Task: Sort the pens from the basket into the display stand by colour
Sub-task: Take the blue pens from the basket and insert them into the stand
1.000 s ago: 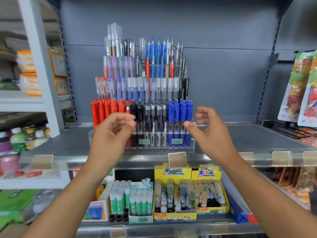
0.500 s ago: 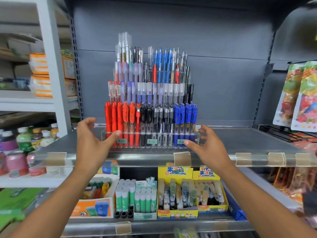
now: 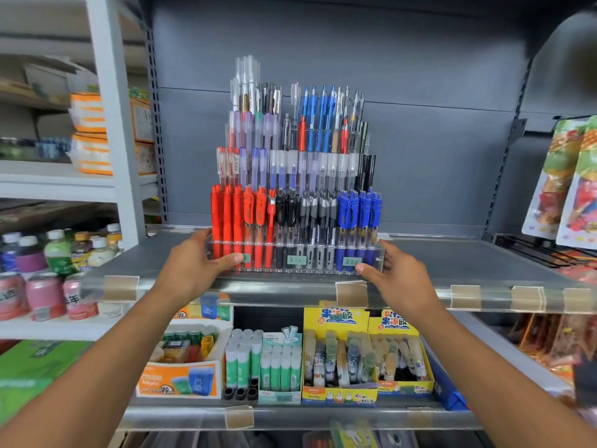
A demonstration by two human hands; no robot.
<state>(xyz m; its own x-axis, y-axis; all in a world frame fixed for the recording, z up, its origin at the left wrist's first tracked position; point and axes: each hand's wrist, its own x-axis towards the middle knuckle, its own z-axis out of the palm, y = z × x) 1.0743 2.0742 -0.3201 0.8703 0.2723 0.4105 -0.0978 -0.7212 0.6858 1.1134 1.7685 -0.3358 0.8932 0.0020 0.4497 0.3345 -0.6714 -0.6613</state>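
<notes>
Nearest the camera, two bare forearms reach forward and up over a lower shelf holding glue sticks (image 3: 255, 367) and two yellow cartons (image 3: 365, 354) of tubes.

The left hand (image 3: 193, 266) grips the left front corner of the display stand (image 3: 297, 268): thumb laid across the clear front face near its base, fingers wrapped round the left end. The right hand (image 3: 397, 273) holds the right front corner the same way, thumb tip on the front face beside a price label, fingers behind the right end wall. Neither hand holds a pen.

The stand is a clear tiered rack resting on the grey upper shelf (image 3: 452, 257), its long axis running left to right, parallel to the shelf's front lip. Its front face sits just behind that lip. Bare shelf surface lies to the left and, more widely, to the right of the stand; the grey back panel (image 3: 420, 124) stands behind it.

All pens stand upright, clips and caps up. In the front row, red pens (image 3: 239, 218) fill the left, black and grey pens (image 3: 303, 218) the middle, blue pens (image 3: 358, 215) the right. Rows behind rise in steps: clear-capped pens, then purple-tinted ones, with blue pens at top right and clear tall ones at top left.

Further left, bottles (image 3: 58, 250) and cans occupy a white shelving unit. At the far right, packaged goods (image 3: 565, 179) hang.
</notes>
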